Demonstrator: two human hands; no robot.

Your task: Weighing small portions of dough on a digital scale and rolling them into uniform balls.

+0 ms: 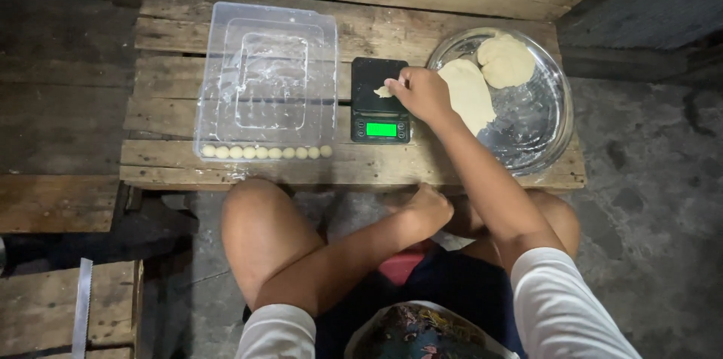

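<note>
My right hand (422, 92) pinches a small piece of pale dough (383, 91) over the platform of a small black digital scale (370, 119) with a lit green display. My left hand (429, 204) rests closed at the near edge of the low wooden table (166, 163), holding nothing visible. A clear plastic tray (263, 80) lies left of the scale with a row of several small dough balls (263, 152) along its near side. To the right, a round metal pan (538, 114) holds two large lumps of dough (506, 59).
The table is made of rough wooden planks, with a plank wall behind it. My bare knees sit below the table's front edge. Concrete floor lies to the right. More wooden boards and a metal strip (81, 306) lie at the lower left.
</note>
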